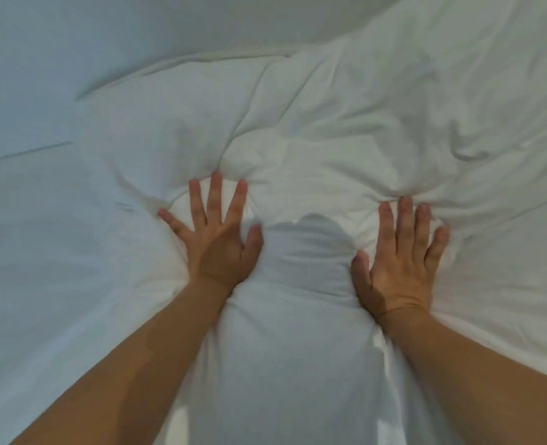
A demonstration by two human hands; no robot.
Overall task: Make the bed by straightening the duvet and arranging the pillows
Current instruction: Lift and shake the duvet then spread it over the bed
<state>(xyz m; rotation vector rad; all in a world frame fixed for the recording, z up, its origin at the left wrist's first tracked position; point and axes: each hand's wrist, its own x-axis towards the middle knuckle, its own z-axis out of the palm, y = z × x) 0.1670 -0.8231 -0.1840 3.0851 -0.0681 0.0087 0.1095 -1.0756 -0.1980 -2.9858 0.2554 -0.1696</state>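
Two bare hands, left hand (pixel 216 239) and right hand (pixel 400 261), press flat with fingers released and spread into a rumpled white duvet (pixel 297 130) covering the bed, where uneven pushing would likely bunch fresh creases between them.

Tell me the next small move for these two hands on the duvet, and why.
Probably sweep both hands outward and away. The left hand and right hand press flat into the white duvet, which bulges between them, with creases fanning out ahead and to the right.
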